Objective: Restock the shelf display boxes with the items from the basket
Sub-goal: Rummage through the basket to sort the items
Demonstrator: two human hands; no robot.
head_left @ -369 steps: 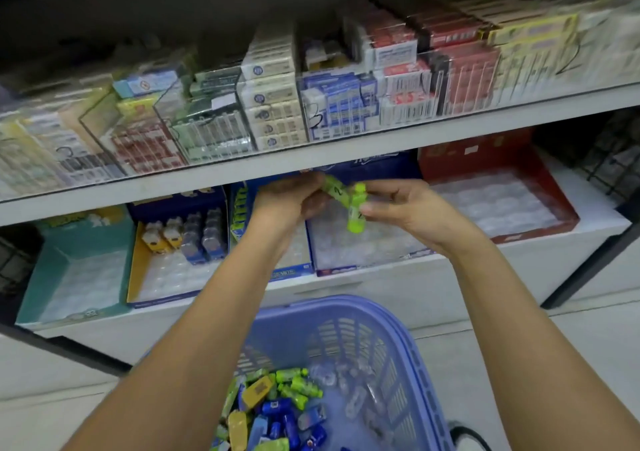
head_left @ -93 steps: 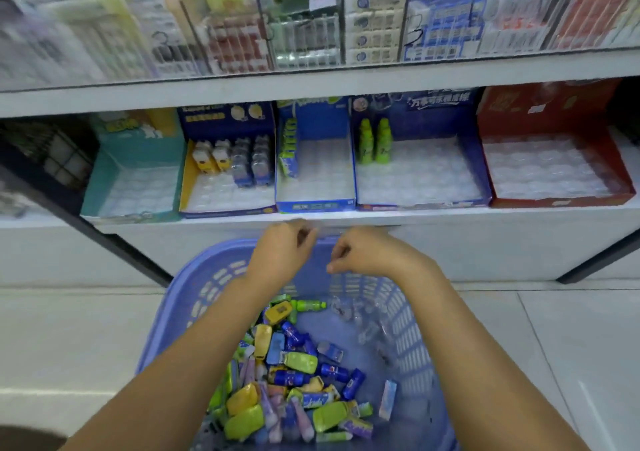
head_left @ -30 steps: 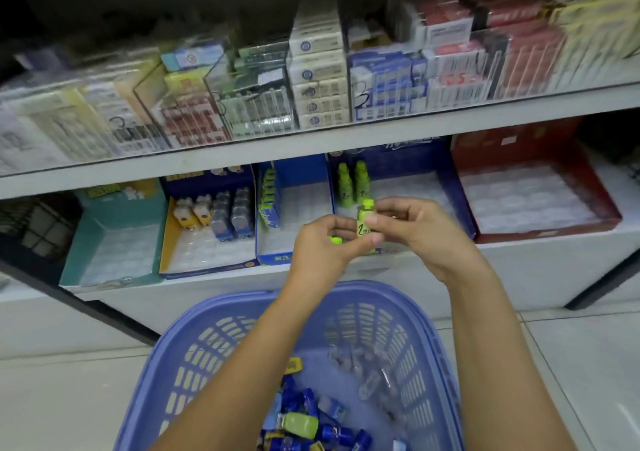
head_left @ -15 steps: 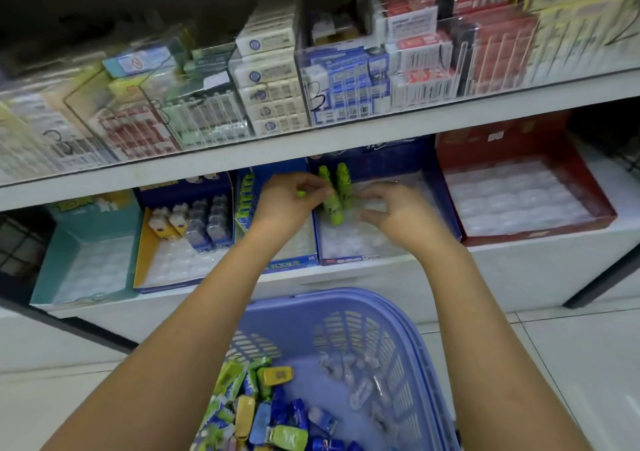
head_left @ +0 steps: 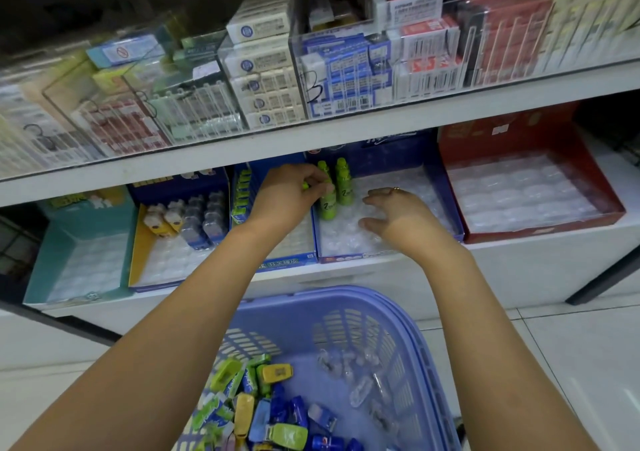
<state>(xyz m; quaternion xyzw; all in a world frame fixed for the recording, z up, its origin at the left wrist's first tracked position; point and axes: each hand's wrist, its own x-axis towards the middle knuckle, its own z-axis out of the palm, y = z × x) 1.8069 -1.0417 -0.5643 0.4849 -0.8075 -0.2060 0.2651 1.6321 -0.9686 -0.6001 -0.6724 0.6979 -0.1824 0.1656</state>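
My left hand (head_left: 285,196) pinches the top of a small green bottle (head_left: 327,206) standing in the clear tray of the dark blue display box (head_left: 448,204). A second green piece shows between its fingers. A few more green bottles (head_left: 344,187) stand at the back left of that tray. My right hand (head_left: 398,216) hovers over the tray with spread, relaxed fingers and holds nothing. Below, the blue plastic basket (head_left: 329,296) holds several loose green, yellow and blue items (head_left: 263,409) and clear ones.
On the same shelf a red display box (head_left: 613,208) is at the right. Left of my hands are a narrow blue box (head_left: 280,263), a yellow-lined box with small yellow and grey items (head_left: 183,216), and a teal box (head_left: 41,260). The upper shelf edge (head_left: 346,135) overhangs them.
The bottle my right hand held a second ago now stands in the dark blue box, under my left fingers. My right hand has let go and moved right over the tray.
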